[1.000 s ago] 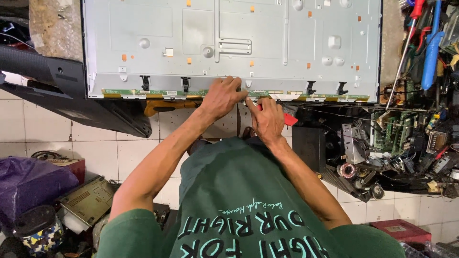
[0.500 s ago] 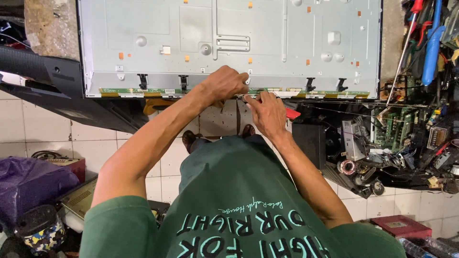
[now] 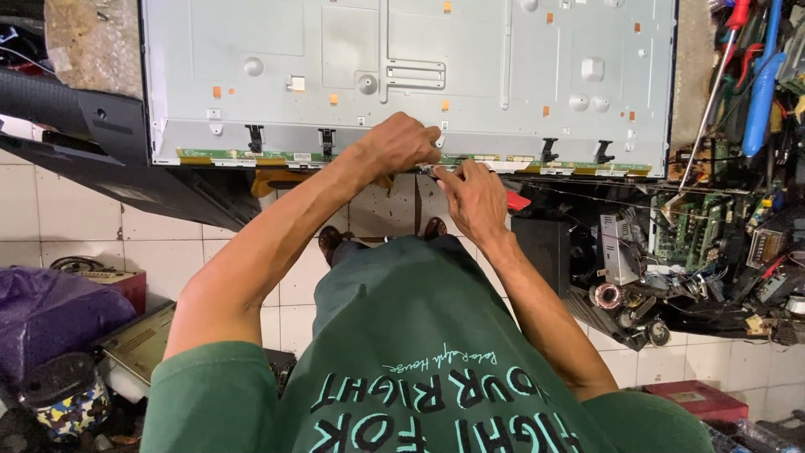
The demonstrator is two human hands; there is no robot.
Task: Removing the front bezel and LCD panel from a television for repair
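Black plastic cover (image 3: 101,159) cut off at left, left hand (image 3: 401,144) curled closed on the lower edge of the grey metal panel (image 3: 402,75), grasped item hidden, right hand (image 3: 474,195) just beside, fingers pinching the green circuit strip (image 3: 251,156), tools (image 3: 755,75) cropped at right

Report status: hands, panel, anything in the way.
Left hand fisted on the panel's lower edge. Right hand fingertips at the green strip board beside it. Black clips along the edge; nothing blocking the hands.
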